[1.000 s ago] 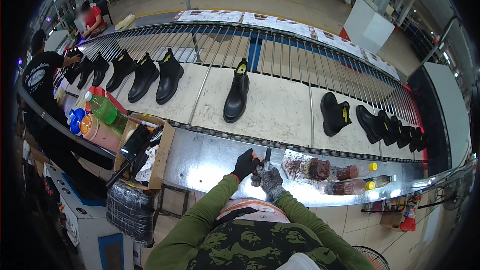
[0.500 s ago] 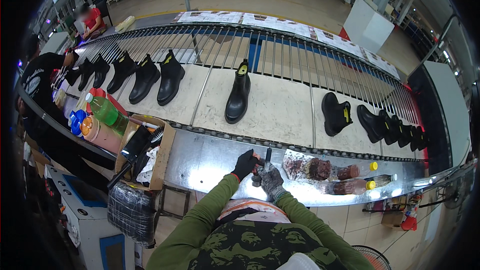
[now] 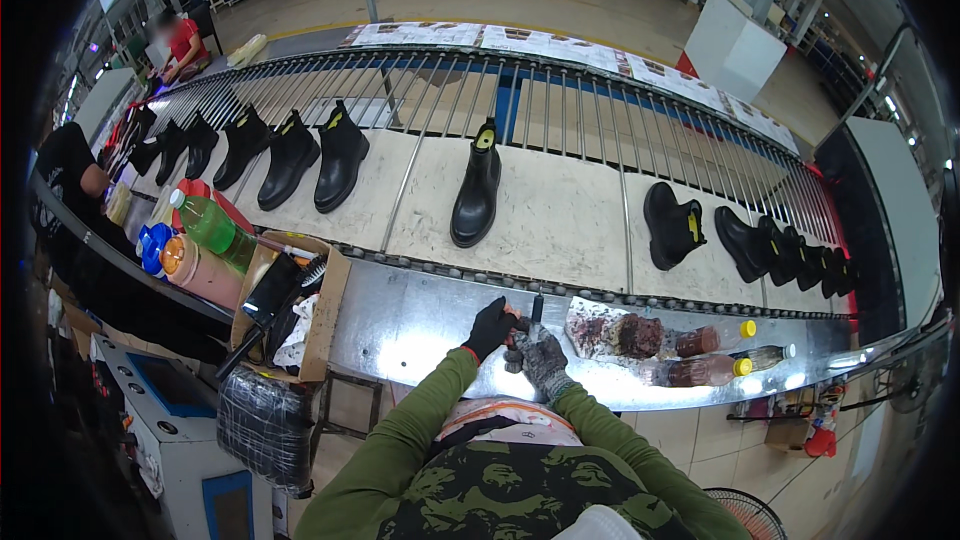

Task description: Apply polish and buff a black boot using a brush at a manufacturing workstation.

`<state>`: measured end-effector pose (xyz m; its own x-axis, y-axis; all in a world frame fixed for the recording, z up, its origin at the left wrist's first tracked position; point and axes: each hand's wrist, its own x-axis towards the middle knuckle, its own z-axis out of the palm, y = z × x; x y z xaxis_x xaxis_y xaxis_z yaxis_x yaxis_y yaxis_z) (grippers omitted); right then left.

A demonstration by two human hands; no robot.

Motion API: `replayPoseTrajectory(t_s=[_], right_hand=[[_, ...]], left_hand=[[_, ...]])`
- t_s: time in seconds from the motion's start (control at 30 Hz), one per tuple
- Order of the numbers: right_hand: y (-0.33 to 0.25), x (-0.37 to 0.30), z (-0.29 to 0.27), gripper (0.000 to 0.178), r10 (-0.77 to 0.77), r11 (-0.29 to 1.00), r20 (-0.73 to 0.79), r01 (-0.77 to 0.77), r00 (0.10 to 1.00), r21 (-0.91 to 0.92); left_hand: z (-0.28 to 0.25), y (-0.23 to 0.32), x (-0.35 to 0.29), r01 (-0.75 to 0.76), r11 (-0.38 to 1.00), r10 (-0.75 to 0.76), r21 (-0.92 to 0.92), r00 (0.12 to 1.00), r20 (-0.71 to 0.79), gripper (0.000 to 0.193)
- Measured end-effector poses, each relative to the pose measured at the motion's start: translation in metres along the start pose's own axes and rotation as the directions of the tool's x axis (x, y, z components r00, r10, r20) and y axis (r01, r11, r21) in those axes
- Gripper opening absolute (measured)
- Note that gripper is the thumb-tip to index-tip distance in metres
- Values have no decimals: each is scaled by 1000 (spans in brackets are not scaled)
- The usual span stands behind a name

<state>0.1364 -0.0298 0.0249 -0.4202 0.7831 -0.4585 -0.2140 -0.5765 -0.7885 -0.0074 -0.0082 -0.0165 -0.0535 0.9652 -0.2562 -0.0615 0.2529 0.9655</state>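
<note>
My left hand, in a black glove with bare fingertips, meets my right hand over the metal ledge. Its fingers are closed, and what they pinch is too small to name. A grey, stained glove covers my right hand, its fingers curled against the left fingertips around something I cannot make out. A dark upright handle-like piece shows just beyond the right fingers. To the right lies a stained white cloth with a dark brown sponge-like lump on it. One black ankle boot stands on the conveyor ahead.
More black boots line the conveyor left and right; one lies on its side. Bottles lie on the ledge at right. A cardboard box with brushes and a green bottle are at left. A co-worker stands far left.
The co-worker at far left has shifted further left and lowered an arm from the conveyor. My hands and the nearby boots have hardly moved.
</note>
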Motion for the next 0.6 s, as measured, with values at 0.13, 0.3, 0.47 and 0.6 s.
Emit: replayPoseTrajectory(t_s=[0.13, 0.3, 0.47, 0.6], right_hand=[[4, 2, -4, 45, -6, 1000, -4, 6, 1000, 9], [5, 0, -5, 45, -35, 999, 0, 35, 999, 28], [-4, -5, 3, 44, -62, 998, -20, 63, 998, 22], [0, -8, -8, 49, -69, 997, 30, 71, 997, -38]], left_hand=[[-2, 8, -2, 44, 999, -44, 3, 998, 52, 24], [-8, 15, -5, 99, 995, -99, 13, 989, 106, 29], [-9, 20, -5, 131, 990, -138, 61, 982, 132, 32], [-3, 15, -9, 88, 991, -103, 97, 981, 164, 34]])
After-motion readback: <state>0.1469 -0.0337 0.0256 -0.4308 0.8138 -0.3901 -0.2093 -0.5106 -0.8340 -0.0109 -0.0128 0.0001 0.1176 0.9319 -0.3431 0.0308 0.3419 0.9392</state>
